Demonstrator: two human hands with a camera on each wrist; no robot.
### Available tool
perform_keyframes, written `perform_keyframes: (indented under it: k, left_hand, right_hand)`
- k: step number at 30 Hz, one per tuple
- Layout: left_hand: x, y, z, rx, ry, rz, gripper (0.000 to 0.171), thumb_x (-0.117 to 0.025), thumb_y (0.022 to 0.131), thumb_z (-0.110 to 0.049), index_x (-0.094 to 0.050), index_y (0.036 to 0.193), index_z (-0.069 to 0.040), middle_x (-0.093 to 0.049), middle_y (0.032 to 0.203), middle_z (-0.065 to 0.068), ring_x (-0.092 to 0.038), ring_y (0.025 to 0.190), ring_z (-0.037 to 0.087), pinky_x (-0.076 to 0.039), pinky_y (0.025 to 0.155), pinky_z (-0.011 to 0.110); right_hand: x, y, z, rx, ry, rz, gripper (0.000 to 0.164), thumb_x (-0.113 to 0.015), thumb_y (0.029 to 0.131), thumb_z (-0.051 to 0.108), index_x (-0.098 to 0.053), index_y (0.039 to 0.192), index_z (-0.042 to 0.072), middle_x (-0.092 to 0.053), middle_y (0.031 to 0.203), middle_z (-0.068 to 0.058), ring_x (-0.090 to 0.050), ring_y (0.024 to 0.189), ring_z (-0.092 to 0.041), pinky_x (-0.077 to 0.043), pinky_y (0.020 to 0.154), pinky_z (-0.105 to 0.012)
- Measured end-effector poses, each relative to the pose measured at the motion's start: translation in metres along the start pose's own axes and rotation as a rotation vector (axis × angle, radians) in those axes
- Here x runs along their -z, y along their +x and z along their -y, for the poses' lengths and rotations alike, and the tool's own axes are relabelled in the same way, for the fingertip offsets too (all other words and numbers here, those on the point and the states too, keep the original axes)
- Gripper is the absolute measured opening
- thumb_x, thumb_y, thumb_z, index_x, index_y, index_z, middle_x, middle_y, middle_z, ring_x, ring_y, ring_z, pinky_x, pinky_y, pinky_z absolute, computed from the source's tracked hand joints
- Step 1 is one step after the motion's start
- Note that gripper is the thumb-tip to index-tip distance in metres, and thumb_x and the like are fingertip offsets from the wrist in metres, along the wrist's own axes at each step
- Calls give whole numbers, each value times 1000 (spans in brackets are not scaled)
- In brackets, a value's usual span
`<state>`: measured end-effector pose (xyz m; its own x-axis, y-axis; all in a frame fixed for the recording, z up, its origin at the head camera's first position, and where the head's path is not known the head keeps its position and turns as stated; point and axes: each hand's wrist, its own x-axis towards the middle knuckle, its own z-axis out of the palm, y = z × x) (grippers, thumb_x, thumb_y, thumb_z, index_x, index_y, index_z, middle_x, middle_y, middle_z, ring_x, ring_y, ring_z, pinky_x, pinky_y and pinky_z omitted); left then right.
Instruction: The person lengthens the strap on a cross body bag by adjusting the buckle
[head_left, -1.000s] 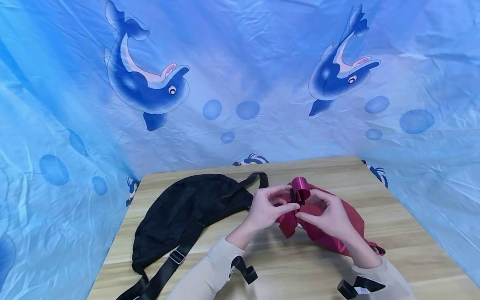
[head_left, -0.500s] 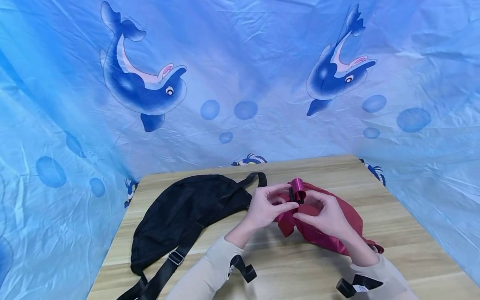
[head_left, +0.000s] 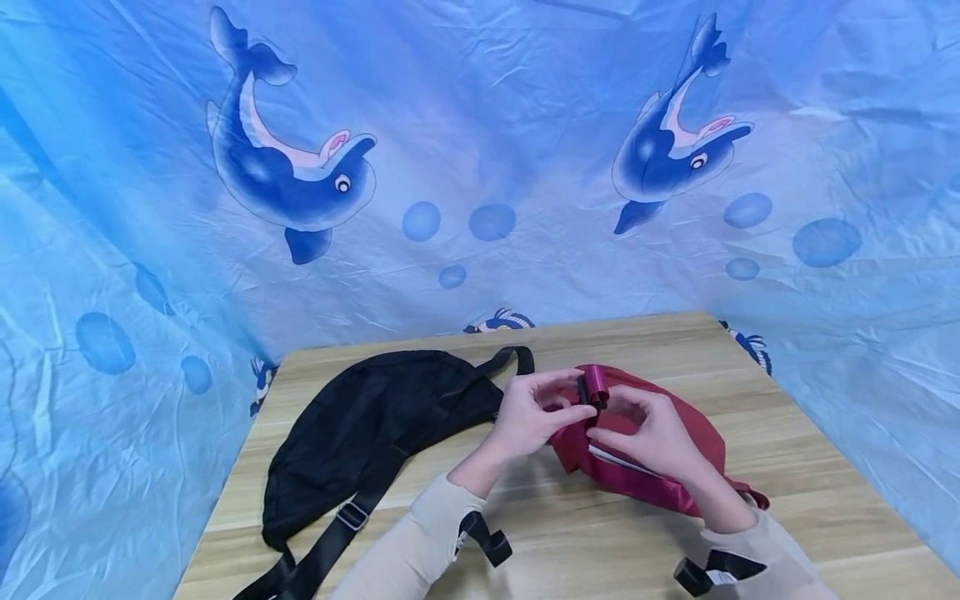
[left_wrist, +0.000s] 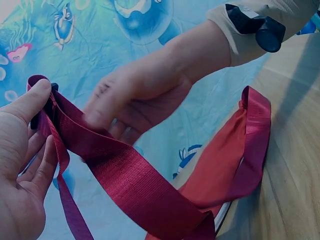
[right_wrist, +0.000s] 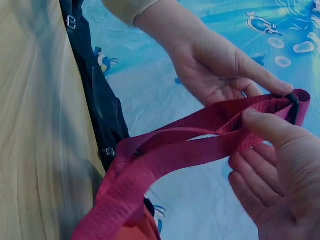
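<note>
A dark red webbing strap rises from the red waist bag on the right half of the table. My left hand pinches the black slider buckle on this strap between thumb and fingers. Above the buckle the webbing forms a small loop. Close beside it, my right hand pinches the strap, its thumb lying on the webbing in the right wrist view while the other fingers extend below. Part of the bag is hidden behind the right hand.
A black waist bag lies on the left of the wooden table, its strap with a metal buckle trailing toward the front edge. Behind the table hangs a blue curtain printed with dolphins.
The webbing loop above the buckle has become smaller and sits lower. The strap hanging before the red bag has shifted, and a pale zipper line shows there. Both hands stay nearly in place.
</note>
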<state>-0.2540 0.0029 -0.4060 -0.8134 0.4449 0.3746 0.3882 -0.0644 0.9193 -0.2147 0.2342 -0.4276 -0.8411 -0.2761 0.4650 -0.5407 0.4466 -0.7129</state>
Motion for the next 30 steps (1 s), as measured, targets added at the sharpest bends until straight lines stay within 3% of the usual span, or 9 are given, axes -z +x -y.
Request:
perform_keyframes:
  k: [5, 9, 13, 16, 20, 26, 30]
  left_hand:
    - [0, -2, 1, -5, 10, -4, 44, -87, 88, -7, -76, 131, -7, -79, 120, 17, -71, 82, 0, -61, 76, 20]
    - [1, -3, 0, -21, 6, 23, 42, -87, 88, -7, -76, 130, -8, -79, 117, 19, -71, 82, 1, -61, 77, 21]
    - [2, -3, -2, -35, 15, 24, 42, -87, 89, -10, -77, 130, -11, -80, 118, 16, -72, 84, 3, -62, 78, 23]
    - [3, -4, -2, -38, 54, 15, 42, -88, 88, -12, -78, 128, -12, -81, 113, 14, -71, 82, 3, -60, 75, 22]
    - [4, -6, 0, -53, 140, 23, 43, -91, 85, -15, -79, 126, -13, -81, 108, 12, -72, 82, 5, -60, 73, 21]
    - [2, -9, -2, -115, 265, 58, 45, -92, 84, -17, -79, 127, -12, -80, 112, 10, -78, 89, 19, -61, 80, 19]
    - [1, -9, -2, -139, 290, 84, 43, -91, 86, -17, -78, 126, -11, -81, 112, 11, -79, 90, 26, -61, 81, 17]
  right_hand:
    - [-2, -3, -1, 10, -13, 15, 47, -92, 83, 9, -74, 124, 19, -78, 116, 3, -75, 104, -3, -60, 93, -19]
    - [-4, -2, -1, 34, 20, 14, 44, -91, 84, 8, -74, 124, 15, -79, 115, -2, -76, 105, -9, -63, 94, -28]
    - [2, -1, -2, 23, -36, 46, 44, -91, 85, 12, -74, 124, 21, -78, 115, 6, -75, 105, -6, -63, 95, -29]
    - [11, 1, 1, 52, 13, 52, 47, -86, 88, 2, -70, 131, 15, -76, 119, 2, -73, 107, -6, -60, 96, -23]
    - [20, 11, 10, 152, 114, 59, 50, -79, 86, -12, -68, 133, 3, -74, 120, -9, -73, 107, -12, -60, 95, -21]
    - [26, 20, 22, 193, 62, 84, 47, -89, 79, -8, -76, 121, 12, -76, 117, -4, -74, 105, -11, -60, 92, -20]
    - [22, 19, 22, 206, 95, 26, 45, -86, 77, -14, -75, 116, 6, -75, 117, -4, -71, 109, -8, -58, 96, -18]
